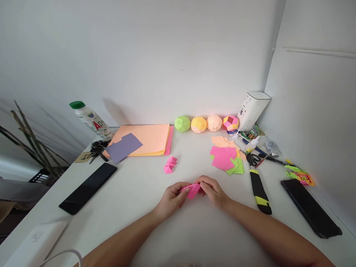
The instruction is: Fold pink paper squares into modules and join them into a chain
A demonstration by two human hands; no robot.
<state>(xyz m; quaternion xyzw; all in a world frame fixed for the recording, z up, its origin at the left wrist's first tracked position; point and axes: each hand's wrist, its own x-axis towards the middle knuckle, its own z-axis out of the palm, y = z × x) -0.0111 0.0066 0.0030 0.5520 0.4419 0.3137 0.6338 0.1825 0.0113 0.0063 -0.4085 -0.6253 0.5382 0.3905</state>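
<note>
A folded piece of pink paper (193, 191) is pinched between my two hands, above the white table near its front. My left hand (172, 198) grips its left end with thumb and fingers. At the right end, my right hand (213, 191) has its fingers closed on the edge; some fingertips are hidden behind the paper. Just beyond my left hand lies a small stack of pink folded paper pieces (170, 165). Cut pink paper sheets (222, 157) lie on green ones (237, 166) past my right hand.
Along the wall sit paper balls, among them a green one (182, 124). Orange sheets (144, 139) and a purple piece (125, 147) lie back left, near a bottle (91, 120) and a phone (88, 188). A utility knife (259, 189), glue bottle (252, 144) and black case (310, 207) are on the right.
</note>
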